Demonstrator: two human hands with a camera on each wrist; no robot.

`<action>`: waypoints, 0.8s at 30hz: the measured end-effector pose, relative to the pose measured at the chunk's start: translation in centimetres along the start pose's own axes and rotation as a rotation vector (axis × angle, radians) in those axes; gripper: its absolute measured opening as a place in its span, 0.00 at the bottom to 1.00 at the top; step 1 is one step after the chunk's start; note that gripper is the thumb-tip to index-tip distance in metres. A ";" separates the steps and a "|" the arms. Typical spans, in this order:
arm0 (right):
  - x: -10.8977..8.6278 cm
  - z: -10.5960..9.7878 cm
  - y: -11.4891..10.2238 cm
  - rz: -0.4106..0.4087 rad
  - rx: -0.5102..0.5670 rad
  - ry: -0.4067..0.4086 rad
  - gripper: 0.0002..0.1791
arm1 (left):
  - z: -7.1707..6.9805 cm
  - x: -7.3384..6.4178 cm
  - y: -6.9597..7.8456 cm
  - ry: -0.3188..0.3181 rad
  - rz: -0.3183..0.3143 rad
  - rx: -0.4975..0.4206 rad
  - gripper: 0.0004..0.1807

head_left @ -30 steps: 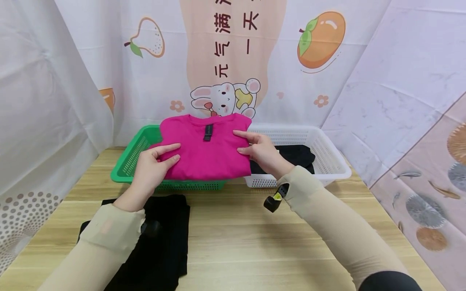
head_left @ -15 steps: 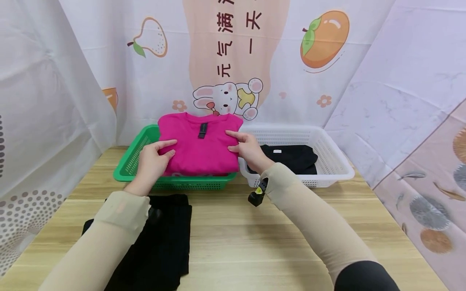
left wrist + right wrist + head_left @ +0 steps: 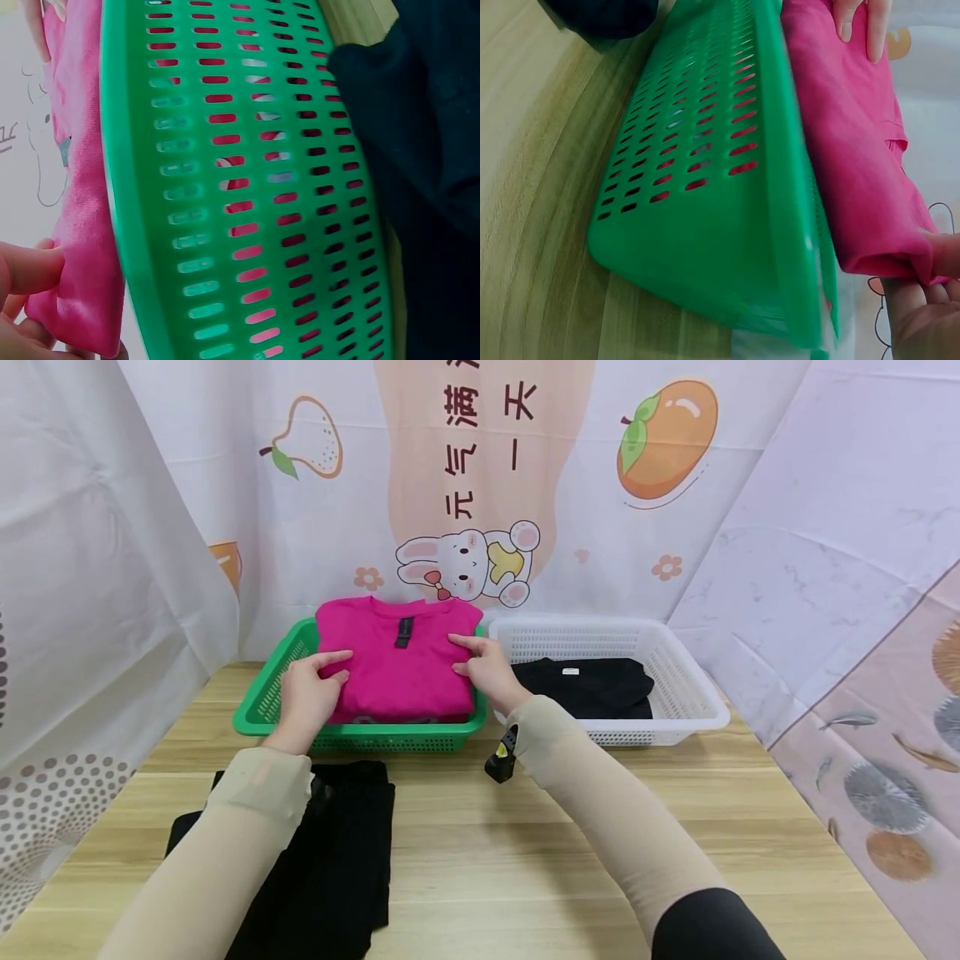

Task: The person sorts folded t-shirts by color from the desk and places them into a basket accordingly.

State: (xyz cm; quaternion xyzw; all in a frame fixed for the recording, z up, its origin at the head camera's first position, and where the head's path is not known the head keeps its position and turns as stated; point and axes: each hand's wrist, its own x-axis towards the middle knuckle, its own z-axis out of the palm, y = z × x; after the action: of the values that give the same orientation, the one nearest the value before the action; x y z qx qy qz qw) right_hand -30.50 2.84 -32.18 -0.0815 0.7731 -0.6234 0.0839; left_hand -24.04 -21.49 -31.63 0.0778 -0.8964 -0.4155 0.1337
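Note:
A folded pink T-shirt (image 3: 397,681) with a black neck label sits over the green basket (image 3: 390,742), its front fold at the basket's front rim. My left hand (image 3: 309,693) pinches the shirt's left side, thumb on top and fingers beneath, as the left wrist view shows. At the opposite side my right hand (image 3: 491,672) grips the shirt the same way; the right wrist view has its thumb (image 3: 943,253) over the folded edge. Other pink and white cloth shows through the basket's slots in the left wrist view.
A white basket (image 3: 690,710) with folded black clothing (image 3: 592,687) stands right beside the green one. Black folded garments (image 3: 330,860) lie on the wooden table (image 3: 510,877) at front left, under my left forearm. A printed curtain (image 3: 555,560) hangs behind the baskets.
Both hands have carried the pink T-shirt left and down, from overlapping both baskets to inside the green basket's outline. The white basket's black clothing now shows more fully.

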 end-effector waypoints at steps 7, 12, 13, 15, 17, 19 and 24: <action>0.4 0.8 0.5 -0.005 -0.059 0.040 0.27 | 0.3 0.5 -0.8 0.014 -0.051 0.013 0.19; 0.5 1.2 0.7 -0.010 -0.100 0.092 0.26 | 0.4 0.5 -1.0 0.011 -0.066 0.013 0.19; 0.5 1.2 0.7 -0.007 -0.110 0.100 0.25 | 0.4 0.5 -1.0 0.010 -0.067 0.015 0.19; 0.5 1.3 0.8 -0.004 -0.137 0.114 0.25 | 0.5 0.5 -1.2 0.008 -0.066 0.022 0.19; 0.5 1.3 1.0 -0.003 -0.156 0.125 0.24 | 0.5 0.5 -1.4 0.003 -0.060 0.028 0.19; 0.5 1.2 1.2 -0.002 -0.147 0.131 0.23 | 0.5 0.4 -1.7 0.006 -0.050 0.038 0.19; 0.7 0.8 1.5 -0.011 -0.017 0.132 0.25 | -0.2 0.3 -2.6 0.028 -0.038 0.049 0.19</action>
State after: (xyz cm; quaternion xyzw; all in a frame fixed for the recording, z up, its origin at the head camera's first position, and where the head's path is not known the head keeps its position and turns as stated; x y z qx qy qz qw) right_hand -31.08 2.25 -33.88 -0.0452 0.7816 -0.6215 0.0284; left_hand -24.23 -23.37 -33.43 0.1042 -0.9027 -0.3945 0.1364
